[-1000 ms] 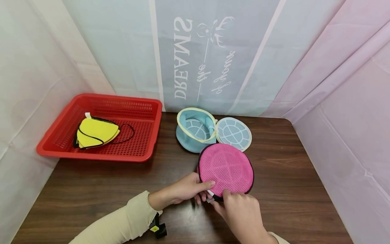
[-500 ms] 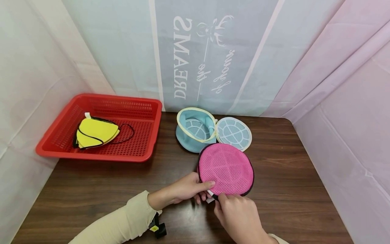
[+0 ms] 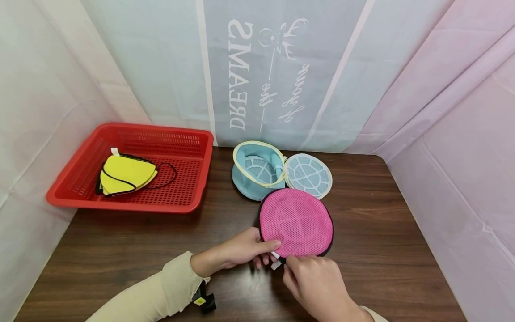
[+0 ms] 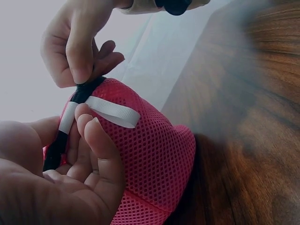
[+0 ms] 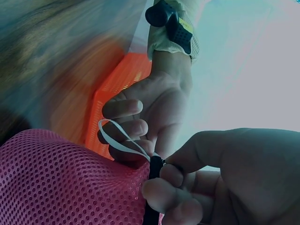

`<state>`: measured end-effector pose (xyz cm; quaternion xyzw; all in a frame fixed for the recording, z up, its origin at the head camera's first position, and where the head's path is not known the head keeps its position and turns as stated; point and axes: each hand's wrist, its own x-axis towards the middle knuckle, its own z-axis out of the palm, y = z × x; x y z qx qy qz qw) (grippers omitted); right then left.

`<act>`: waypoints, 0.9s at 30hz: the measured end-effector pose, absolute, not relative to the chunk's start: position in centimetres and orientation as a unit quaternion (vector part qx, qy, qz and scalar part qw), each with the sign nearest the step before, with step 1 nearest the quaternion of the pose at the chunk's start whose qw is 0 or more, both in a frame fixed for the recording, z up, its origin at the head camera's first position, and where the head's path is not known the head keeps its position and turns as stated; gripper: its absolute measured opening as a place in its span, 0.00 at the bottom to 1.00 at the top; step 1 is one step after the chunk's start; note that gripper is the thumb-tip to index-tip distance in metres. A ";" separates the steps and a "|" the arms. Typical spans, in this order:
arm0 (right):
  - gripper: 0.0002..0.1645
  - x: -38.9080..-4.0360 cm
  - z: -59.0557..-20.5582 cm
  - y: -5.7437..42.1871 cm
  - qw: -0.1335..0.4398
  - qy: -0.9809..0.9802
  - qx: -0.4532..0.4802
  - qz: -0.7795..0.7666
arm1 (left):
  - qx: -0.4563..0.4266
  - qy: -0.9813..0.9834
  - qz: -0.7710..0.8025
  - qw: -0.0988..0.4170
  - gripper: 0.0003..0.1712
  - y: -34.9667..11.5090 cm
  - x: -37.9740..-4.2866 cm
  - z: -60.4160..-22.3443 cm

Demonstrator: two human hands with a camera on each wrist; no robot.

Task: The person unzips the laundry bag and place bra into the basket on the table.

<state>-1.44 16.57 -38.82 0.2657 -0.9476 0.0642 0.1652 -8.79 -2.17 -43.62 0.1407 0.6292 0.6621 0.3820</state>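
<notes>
A round pink mesh laundry bag point(image 3: 299, 221) with a black zipped rim is held over the front middle of the table. My left hand point(image 3: 243, 250) grips its near-left edge, thumb on top and fingers beneath. My right hand point(image 3: 318, 284) pinches the black rim point(image 5: 153, 187) just to the right; in the right wrist view something small and dark sits between its thumb and fingertip. A white ribbon loop point(image 4: 115, 112) sticks out of the rim between the two hands. Behind it stands a light blue mesh bag point(image 3: 247, 185) with yellow trim, its round lid point(image 3: 309, 175) folded open.
A red plastic basket point(image 3: 195, 203) stands at the back left. In it lies a folded yellow piece point(image 3: 126, 174) with black edging and a black cord loop. Fabric curtains point(image 3: 161, 67) enclose the brown wooden table point(image 3: 382, 250) at the back and sides.
My right hand has drawn its fingers back from the white ribbon to the rim beside it. The left hand keeps its grip, and the pink bag stays almost where it was.
</notes>
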 end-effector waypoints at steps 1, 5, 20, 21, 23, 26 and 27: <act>0.20 -1.5 -38.8 16.6 0.160 -0.949 0.265 0.065 | 0.141 0.629 0.662 0.382 0.20 -2.2 -8.8 -43.6; 0.21 -1.5 -38.6 16.7 0.142 -0.952 0.261 0.067 | 0.142 0.631 0.659 0.385 0.20 -2.2 -8.8 -43.5; 0.23 -1.4 -38.3 17.5 0.120 -0.961 0.242 0.058 | 0.142 0.633 0.652 0.392 0.18 -2.5 -8.9 -43.2; 0.22 -1.4 -38.3 17.6 0.119 -0.962 0.241 0.056 | 0.142 0.635 0.651 0.391 0.18 -2.5 -8.9 -43.2; 0.22 -1.4 -38.2 17.7 0.115 -0.963 0.238 0.054 | 0.141 0.639 0.647 0.392 0.18 -2.6 -8.9 -43.1; 0.23 -1.4 -38.1 17.9 0.105 -0.966 0.231 0.053 | 0.143 0.641 0.644 0.393 0.18 -2.7 -9.0 -43.1; 0.23 -1.4 -38.0 17.9 0.099 -0.967 0.227 0.053 | 0.143 0.641 0.643 0.394 0.18 -2.7 -9.0 -43.1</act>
